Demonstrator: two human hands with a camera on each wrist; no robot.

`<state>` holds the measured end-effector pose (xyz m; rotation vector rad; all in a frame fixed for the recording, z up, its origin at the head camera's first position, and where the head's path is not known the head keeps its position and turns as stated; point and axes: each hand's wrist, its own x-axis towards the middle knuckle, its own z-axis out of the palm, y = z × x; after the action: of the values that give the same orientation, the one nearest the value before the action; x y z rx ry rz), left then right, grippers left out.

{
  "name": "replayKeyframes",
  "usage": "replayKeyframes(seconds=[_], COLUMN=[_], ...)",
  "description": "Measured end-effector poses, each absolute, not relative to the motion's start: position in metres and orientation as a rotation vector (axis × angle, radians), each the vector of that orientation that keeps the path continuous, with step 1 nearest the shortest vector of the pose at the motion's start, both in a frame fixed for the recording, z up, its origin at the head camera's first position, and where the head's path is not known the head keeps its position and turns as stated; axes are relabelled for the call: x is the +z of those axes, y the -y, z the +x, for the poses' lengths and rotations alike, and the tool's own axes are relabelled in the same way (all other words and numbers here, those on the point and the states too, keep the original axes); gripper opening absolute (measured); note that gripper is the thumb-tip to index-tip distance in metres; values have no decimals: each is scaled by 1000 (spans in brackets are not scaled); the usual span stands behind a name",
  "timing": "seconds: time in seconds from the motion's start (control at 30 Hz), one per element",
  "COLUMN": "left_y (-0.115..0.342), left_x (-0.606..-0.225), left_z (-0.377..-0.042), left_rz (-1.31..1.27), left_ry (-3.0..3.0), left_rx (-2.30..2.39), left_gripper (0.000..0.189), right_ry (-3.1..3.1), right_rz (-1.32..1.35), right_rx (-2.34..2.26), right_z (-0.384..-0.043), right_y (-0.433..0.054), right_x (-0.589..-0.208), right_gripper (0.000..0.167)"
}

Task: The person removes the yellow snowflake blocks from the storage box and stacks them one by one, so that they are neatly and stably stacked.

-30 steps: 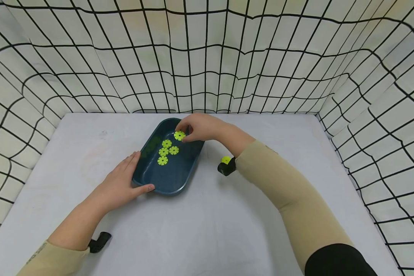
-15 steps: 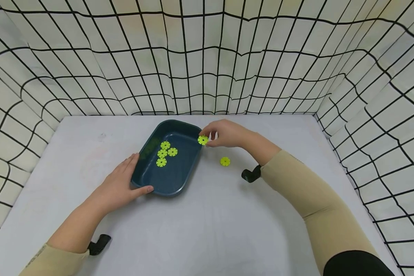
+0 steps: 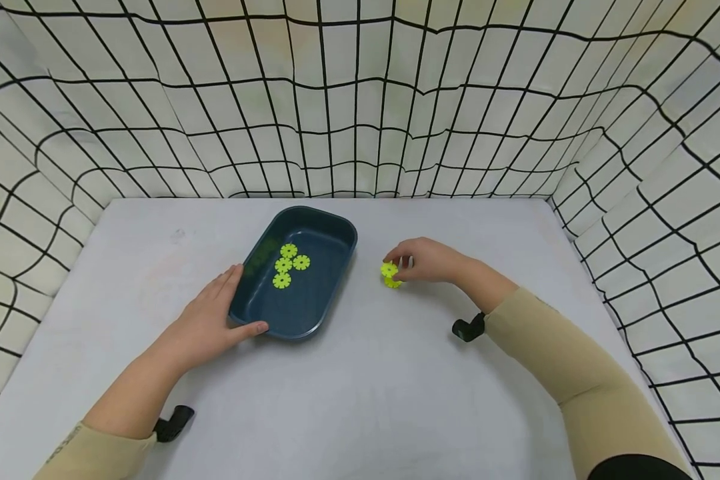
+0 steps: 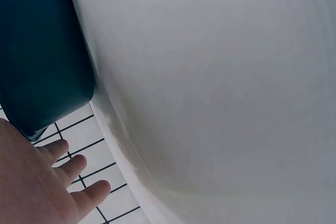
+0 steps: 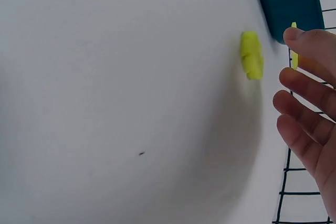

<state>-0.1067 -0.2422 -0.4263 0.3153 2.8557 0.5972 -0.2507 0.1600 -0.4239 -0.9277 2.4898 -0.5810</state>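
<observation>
In the head view my right hand pinches a yellow-green notched plastic disc between thumb and finger. Just below it on the table lies a small stack of similar discs, mostly covered by the held one; the right wrist view shows that stack apart from the held disc. My left hand rests against a dark blue tray, its fingers straight along the left side and its thumb on the near rim. Inside the tray lie several more notched discs, close together.
A white-covered table bears everything. Black netting over pale cloth rises behind it and at both sides. Black wrist camera mounts stick out from beige sleeves.
My right hand has moved from over the tray's far right side to the right and nearer, carrying the pinched disc above the stack on the table. The left hand and tray stay put.
</observation>
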Motion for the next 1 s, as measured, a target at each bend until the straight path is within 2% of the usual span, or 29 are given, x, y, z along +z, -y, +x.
replayKeyframes(seconds=[0.3,1.0], left_y=[241,243], left_x=[-425,-426], left_z=[-107,-107], left_rz=[313,318], left_ry=[-2854,-2858], left_rx=[599,601], left_gripper=[121,122], right_ry=[-2501,-2572], right_rz=[-871,-968], right_rx=[-554,-502], right_z=[-249,-244], right_y=[-171,-167], right_x=[-439,-447], right_gripper=[36,34])
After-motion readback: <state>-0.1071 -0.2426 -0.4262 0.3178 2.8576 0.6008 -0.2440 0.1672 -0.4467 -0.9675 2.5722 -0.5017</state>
